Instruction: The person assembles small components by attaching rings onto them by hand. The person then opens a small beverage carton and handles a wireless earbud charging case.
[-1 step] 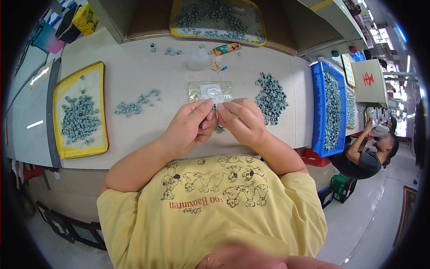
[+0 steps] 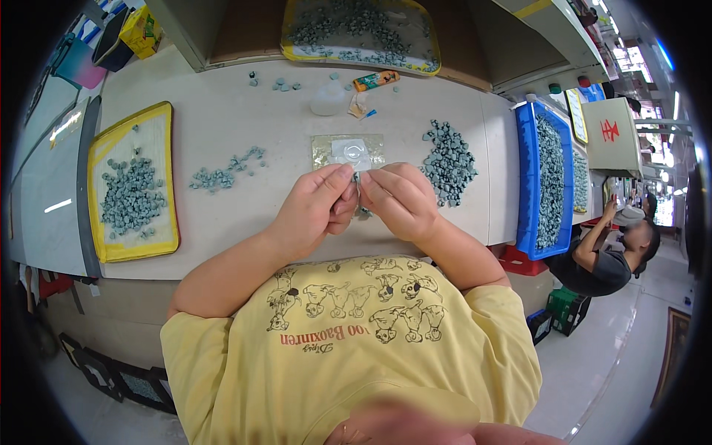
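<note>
My left hand (image 2: pixel 320 206) and my right hand (image 2: pixel 401 199) meet in front of my chest, fingers pinched together. Between the fingertips is a small grey-green piece (image 2: pixel 357 178), mostly covered, so its exact kind is unclear. Just beyond lies a clear plastic sheet (image 2: pixel 320 152) with a white card and a round clear disc (image 2: pixel 354 153) on it. A few more grey-green pieces (image 2: pixel 364 212) show under my hands. To the right is a heap of similar small pieces (image 2: pixel 449 163). A looser scatter of them (image 2: pixel 213 179) lies on the left.
A yellow-rimmed tray (image 2: pixel 176 185) of pieces stands at the left, and another tray (image 2: pixel 437 44) sits on the far shelf. At the right edge is a blue bin (image 2: pixel 525 185) full of pieces. An orange packet (image 2: pixel 377 80) lies beyond the sheet. A co-worker (image 2: pixel 604 259) sits far right.
</note>
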{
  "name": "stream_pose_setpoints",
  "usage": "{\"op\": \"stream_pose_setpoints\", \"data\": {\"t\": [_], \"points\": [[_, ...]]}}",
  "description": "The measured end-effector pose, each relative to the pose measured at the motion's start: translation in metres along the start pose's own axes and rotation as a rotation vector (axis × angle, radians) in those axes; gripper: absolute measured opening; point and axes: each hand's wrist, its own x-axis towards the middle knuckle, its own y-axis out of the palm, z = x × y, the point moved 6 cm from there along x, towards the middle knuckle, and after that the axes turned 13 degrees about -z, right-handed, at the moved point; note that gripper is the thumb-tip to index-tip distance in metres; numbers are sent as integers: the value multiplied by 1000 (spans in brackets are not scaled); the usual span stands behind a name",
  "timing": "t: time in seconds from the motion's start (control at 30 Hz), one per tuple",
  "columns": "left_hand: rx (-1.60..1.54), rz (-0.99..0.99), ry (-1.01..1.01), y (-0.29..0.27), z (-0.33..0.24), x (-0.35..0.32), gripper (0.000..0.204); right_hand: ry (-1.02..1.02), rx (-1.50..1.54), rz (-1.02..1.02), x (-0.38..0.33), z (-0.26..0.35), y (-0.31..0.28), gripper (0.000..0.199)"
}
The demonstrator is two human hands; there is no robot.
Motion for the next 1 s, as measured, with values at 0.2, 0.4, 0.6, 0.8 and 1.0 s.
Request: {"op": "stream_pose_setpoints", "data": {"t": [0.2, 0.4, 0.6, 0.8, 1.0], "points": [[62, -72, 147, -4, -5, -3, 30, 278, 148, -82, -3, -10, 5, 27], [254, -153, 312, -5, -9, -5, 25, 275, 116, -98, -7, -6, 7, 28], [250, -229, 171, -13, -5, 0, 29, 437, 222, 136, -12, -21, 10, 21], [301, -225, -7, -18, 10, 6, 32, 463, -335, 267, -39, -79, -17, 17], [395, -219, 83, -20, 7, 6, 33, 796, -101, 353, -43, -74, -15, 13]]}}
